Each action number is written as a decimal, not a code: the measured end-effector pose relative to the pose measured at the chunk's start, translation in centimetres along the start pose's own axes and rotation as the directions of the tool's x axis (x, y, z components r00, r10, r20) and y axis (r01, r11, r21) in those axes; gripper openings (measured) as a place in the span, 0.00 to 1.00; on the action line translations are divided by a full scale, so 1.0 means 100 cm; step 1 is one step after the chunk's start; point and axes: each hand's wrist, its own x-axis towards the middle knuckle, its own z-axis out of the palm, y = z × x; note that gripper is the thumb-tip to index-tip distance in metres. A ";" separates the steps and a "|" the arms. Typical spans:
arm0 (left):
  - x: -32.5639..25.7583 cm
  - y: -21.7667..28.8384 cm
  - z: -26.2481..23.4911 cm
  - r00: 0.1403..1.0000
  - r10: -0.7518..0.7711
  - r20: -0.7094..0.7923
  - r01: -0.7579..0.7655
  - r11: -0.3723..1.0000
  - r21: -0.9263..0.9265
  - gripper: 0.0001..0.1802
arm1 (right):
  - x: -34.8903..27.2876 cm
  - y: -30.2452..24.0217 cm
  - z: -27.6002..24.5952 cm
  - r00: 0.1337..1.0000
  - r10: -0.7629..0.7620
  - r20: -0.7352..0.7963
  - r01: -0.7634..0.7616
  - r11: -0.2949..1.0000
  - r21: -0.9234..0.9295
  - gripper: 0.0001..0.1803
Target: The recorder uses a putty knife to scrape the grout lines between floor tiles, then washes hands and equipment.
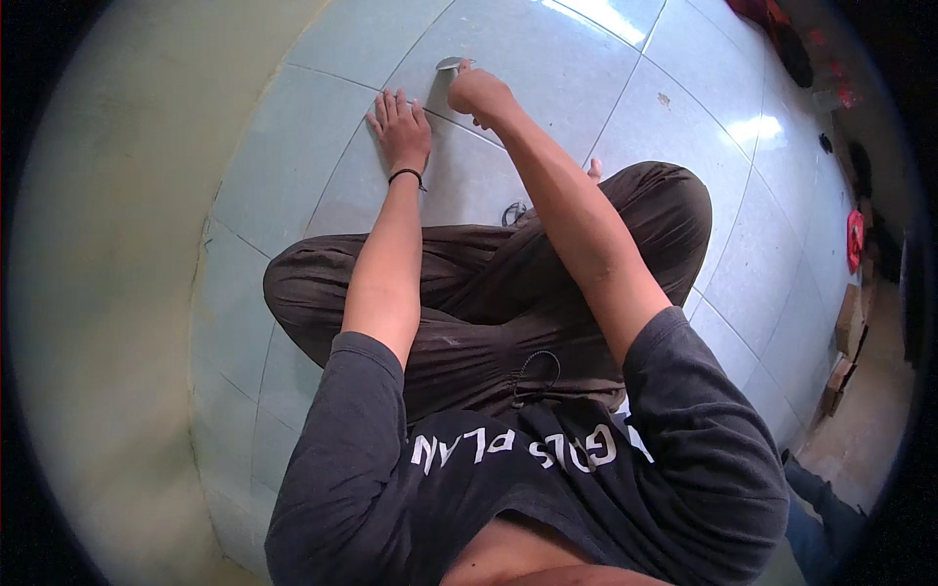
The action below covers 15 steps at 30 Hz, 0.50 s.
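My left hand point(401, 132) lies flat on the tiled floor point(547, 59), its fingers stretched forward and slightly apart, with a dark band round the wrist. Ahead of it and to its right, my right hand point(481, 98) is closed round a small silver metal tool point(450, 63). Only the tool's flat, shiny end shows, just past the fingers. The fist hides the grip, so its exact kind cannot be made out. Whether the metal end touches the tile is unclear. A dark line between tiles runs close to both hands.
My crossed legs point(391, 283) in dark trousers fill the near middle. A plain wall point(107, 293) rises along the left. At the right edge are a red item point(855, 241) and cardboard pieces point(848, 317). A small black looped thing point(513, 213) lies by my foot.
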 end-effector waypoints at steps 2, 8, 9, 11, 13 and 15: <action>0.002 0.007 0.000 1.000 0.006 0.005 -0.006 1.000 -0.001 0.26 | 0.002 0.005 -0.004 1.000 0.015 -0.023 -0.015 1.000 0.001 0.31; -0.003 -0.005 -0.002 1.000 -0.008 0.004 0.008 1.000 -0.011 0.26 | -0.020 -0.018 -0.024 0.984 0.078 0.158 -0.074 0.997 -0.033 0.31; -0.001 -0.003 -0.002 1.000 -0.002 0.000 0.002 1.000 -0.002 0.26 | -0.018 -0.016 -0.025 0.985 0.080 0.154 -0.076 0.997 -0.033 0.31; 0.000 0.000 -0.002 1.000 0.005 -0.004 -0.005 1.000 0.006 0.26 | -0.013 -0.011 -0.022 0.991 0.066 0.112 -0.066 0.998 -0.004 0.31; 0.002 0.009 -0.001 1.000 0.012 -0.009 -0.013 0.999 -0.037 0.26 | -0.003 0.006 -0.015 0.998 0.048 0.042 -0.046 0.998 -0.035 0.31; 0.002 0.010 -0.001 1.000 0.014 -0.007 -0.014 0.999 -0.036 0.26 | 0.001 0.009 -0.013 1.000 0.018 -0.014 -0.019 0.997 -0.068 0.32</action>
